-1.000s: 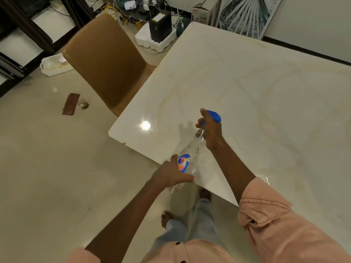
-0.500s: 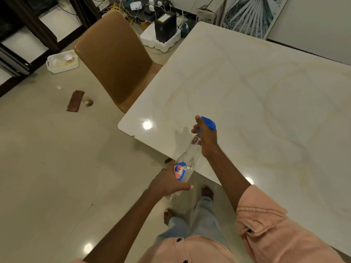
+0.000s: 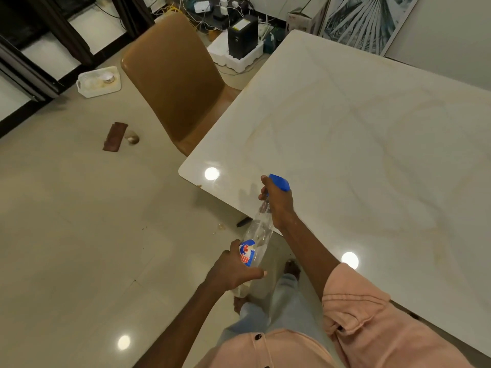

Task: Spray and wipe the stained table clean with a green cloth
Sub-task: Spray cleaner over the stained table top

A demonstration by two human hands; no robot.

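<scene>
spray bottle (image 3: 259,235) tilted, blue nozzle aimed over table (image 3: 358,134). right hand (image 3: 279,205) grips its neck, left hand (image 3: 233,269) clasps its base. brown chair (image 3: 172,75) beyond fingers, tucked at table's corner.

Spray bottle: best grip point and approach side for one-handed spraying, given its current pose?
Probably the narrow neck just under the blue trigger head, where the right hand already has its grip on the spray bottle. Come from the near side, behind the head, so the nozzle faces out over the table. The bottle is tilted, the left hand holding its wider labelled base, a poorer hold for one hand.
</scene>
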